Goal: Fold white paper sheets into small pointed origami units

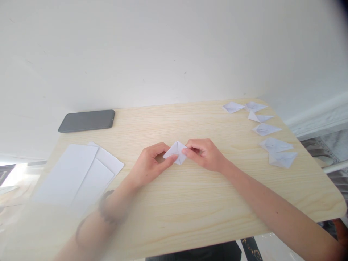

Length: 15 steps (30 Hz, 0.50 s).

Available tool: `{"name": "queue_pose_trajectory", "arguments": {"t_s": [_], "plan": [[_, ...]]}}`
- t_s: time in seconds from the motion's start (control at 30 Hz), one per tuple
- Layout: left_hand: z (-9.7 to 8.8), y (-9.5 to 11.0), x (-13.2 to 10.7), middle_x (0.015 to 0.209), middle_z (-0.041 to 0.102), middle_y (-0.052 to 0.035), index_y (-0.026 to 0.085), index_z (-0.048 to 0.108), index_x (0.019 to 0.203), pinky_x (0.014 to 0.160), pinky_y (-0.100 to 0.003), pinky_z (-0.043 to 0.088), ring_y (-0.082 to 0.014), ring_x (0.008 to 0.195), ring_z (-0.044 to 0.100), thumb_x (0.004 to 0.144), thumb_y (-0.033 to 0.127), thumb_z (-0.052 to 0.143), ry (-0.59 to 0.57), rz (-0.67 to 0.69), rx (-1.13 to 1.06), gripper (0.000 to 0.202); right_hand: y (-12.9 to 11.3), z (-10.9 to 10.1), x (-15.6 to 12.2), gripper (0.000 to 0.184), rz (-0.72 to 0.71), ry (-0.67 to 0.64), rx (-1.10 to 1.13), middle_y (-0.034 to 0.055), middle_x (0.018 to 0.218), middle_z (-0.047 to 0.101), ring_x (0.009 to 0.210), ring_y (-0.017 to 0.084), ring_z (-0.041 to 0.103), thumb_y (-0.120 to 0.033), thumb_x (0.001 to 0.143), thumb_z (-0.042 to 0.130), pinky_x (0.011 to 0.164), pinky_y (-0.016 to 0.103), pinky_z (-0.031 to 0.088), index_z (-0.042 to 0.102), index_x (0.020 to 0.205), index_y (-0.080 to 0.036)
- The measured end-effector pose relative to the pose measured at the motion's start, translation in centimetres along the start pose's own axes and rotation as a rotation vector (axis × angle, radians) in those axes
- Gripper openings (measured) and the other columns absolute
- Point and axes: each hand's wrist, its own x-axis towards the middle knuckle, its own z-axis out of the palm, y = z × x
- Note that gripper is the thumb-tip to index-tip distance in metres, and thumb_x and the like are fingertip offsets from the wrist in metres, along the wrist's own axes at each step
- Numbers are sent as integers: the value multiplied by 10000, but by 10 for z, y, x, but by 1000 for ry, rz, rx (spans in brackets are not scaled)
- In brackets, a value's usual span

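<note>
Between my two hands is a small folded piece of white paper (178,148), diamond-shaped with creases meeting near its middle. My left hand (152,159) pinches its left side, thumb on the front face and fingers behind. On the right side, my right hand (203,154) grips it the same way, with the thumb near the centre crease. The paper is held up just over the middle of the wooden table (174,203). Parts of the fingers behind the paper are hidden.
Several folded white paper boats (266,129) stand in a row along the right side. Loose white sheets (73,170) overlap on the left. A dark grey phone-like slab (87,121) lies at the back left, near the white wall (174,50).
</note>
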Motion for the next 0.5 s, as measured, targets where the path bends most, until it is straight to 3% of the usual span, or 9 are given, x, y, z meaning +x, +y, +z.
{"name": "queue_pose_trajectory", "arguments": {"t_s": [0.27,0.43,0.5], "plan": [[0,1,-1,774,615,-29,169,633,787,620,-232,419,-141,698,541,850,368,511,58,8,35,242,3,3,-1,195,-76,40,-59,-20,614,516,528,74,418,-317,830,550,503,214,328,575,701,-173],[0,-5,-1,916,606,-43,224,684,906,662,-237,463,-163,847,568,834,286,550,286,151,84,164,2,6,0,152,-165,203,-129,40,814,640,669,118,552,-269,863,518,602,249,435,649,902,-203],[-1,-8,-1,913,584,-37,233,688,910,641,-229,457,-151,833,565,824,239,558,322,190,133,156,3,7,-1,178,-183,240,-179,48,899,657,741,129,587,-234,870,506,646,257,463,657,962,-220]]}}
